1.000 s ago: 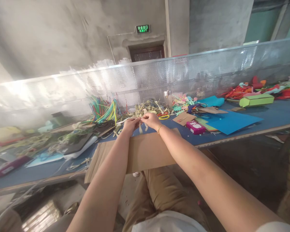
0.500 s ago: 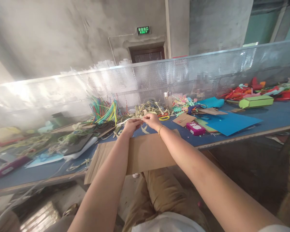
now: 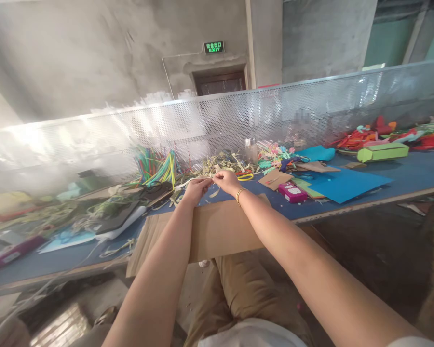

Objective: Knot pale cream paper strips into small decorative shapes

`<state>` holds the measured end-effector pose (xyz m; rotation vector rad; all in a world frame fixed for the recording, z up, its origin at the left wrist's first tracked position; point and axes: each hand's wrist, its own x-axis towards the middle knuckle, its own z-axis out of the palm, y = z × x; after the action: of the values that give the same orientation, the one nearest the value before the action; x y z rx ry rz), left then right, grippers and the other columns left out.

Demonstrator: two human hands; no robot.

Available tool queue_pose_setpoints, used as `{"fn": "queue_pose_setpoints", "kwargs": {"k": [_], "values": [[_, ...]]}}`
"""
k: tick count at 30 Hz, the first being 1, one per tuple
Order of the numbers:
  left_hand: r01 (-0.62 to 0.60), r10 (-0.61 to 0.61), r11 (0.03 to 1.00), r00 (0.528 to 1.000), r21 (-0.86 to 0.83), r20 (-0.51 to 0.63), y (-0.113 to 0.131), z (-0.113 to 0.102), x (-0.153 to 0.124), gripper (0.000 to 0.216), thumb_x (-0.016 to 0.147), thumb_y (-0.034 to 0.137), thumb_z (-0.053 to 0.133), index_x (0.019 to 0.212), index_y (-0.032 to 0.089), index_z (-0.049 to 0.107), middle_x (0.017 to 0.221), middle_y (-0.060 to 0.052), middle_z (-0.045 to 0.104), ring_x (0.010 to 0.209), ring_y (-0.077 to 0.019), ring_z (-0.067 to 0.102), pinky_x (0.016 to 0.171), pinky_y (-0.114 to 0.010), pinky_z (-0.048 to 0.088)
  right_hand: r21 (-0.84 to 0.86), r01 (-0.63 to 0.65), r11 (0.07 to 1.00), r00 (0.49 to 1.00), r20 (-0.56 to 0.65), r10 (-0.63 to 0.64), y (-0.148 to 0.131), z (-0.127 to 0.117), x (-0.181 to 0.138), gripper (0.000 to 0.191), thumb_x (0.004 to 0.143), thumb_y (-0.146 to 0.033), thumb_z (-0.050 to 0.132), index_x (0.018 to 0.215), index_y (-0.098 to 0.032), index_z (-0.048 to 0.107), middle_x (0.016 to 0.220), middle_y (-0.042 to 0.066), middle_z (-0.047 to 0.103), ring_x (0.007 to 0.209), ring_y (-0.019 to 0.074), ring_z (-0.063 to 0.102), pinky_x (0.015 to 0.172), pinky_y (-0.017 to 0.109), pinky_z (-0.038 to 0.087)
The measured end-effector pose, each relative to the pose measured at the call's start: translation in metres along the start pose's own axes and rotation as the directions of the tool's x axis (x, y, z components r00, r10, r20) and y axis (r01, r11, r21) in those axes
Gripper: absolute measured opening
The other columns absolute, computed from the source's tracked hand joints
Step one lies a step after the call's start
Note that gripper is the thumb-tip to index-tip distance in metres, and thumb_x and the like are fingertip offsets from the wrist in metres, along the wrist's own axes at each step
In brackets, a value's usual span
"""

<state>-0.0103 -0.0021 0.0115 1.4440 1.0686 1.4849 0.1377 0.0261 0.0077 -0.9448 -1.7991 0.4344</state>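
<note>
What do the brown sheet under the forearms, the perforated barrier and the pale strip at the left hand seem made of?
Brown sheet: likely matte corrugated cardboard, judging by its ribbed left side.
Perforated barrier: probably shiny metal, given its reflections and regular holes.
Pale strip: thin, dull, maybe paper or fabric; too small to tell.

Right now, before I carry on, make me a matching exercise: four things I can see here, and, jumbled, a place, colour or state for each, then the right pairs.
Things:
1. Strip
2. Cardboard
3. Bracelet
4. Exit sign

Place, colour or state:
A. Gold, on a wrist
B. Lit green, on the wall
C. In the fingers of the left hand and right hand
D. Brown, jutting past the table edge

Pairs: 1-C, 2-D, 3-A, 4-B.
</note>
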Motion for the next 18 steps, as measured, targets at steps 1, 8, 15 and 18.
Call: {"fn": "queue_pose_setpoints", "kwargs": {"k": [1, 8, 15, 18], "values": [[-0.005, 0.005, 1.0, 1.0, 0.002, -0.004, -0.0002, -0.0003, 0.0002, 0.022, 0.056, 0.03, 0.079, 0.064, 0.012, 0.068, 0.06, -0.002, 0.058, 0.049, -0.0057, 0.043, 0.046, -0.021, 0.029, 0.004, 0.004, 1.0, 1.0, 0.005, -0.004, 0.0002, 0.0004, 0.0001, 0.014, 0.077, -0.029, 0.059, 0.071, -0.019, 0.067, 0.073, -0.001, 0.068, 0.075, 0.0146, 0.062, 0.073, 0.026, 0.043], [-0.028, 0.028, 0.999, 0.999, 0.035, -0.015, 0.0005, -0.0014, -0.0012, 0.016, 0.059, 0.026, 0.073, 0.057, 0.013, 0.064, 0.053, 0.001, 0.054, 0.044, -0.0058, 0.039, 0.043, -0.022, 0.024, 0.012, 0.002, 1.0, 1.0, 0.004, -0.002, 0.0031, 0.0033, 0.0015, 0.01, 0.074, -0.029, 0.063, 0.072, -0.019, 0.066, 0.076, -0.001, 0.069, 0.075, 0.0142, 0.062, 0.071, 0.025, 0.043], [-0.033, 0.032, 0.999, 0.999, 0.036, 0.024, 0.0001, 0.0, 0.0014, 0.017, 0.058, 0.028, 0.073, 0.059, 0.013, 0.064, 0.052, 0.002, 0.05, 0.043, -0.0051, 0.035, 0.043, -0.022, 0.022, 0.16, -0.112, 0.981, 0.994, 0.011, 0.112, 0.0085, 0.0036, 0.0051, 0.023, 0.075, -0.041, 0.063, 0.071, -0.019, 0.067, 0.07, -0.001, 0.067, 0.068, 0.0139, 0.06, 0.067, 0.025, 0.044], [-0.023, 0.02, 0.998, 0.998, 0.058, 0.055, -0.0009, 0.0014, 0.0013, 0.017, 0.058, 0.027, 0.073, 0.055, 0.013, 0.063, 0.046, 0.003, 0.044, 0.042, -0.0051, 0.033, 0.042, -0.022, 0.021, 0.258, -0.136, 0.956, 0.991, 0.043, 0.129, 0.0099, 0.0066, 0.0059, 0.025, 0.074, -0.043, 0.063, 0.07, -0.019, 0.069, 0.07, 0.0, 0.066, 0.07, 0.0149, 0.06, 0.07, 0.026, 0.046]]}}
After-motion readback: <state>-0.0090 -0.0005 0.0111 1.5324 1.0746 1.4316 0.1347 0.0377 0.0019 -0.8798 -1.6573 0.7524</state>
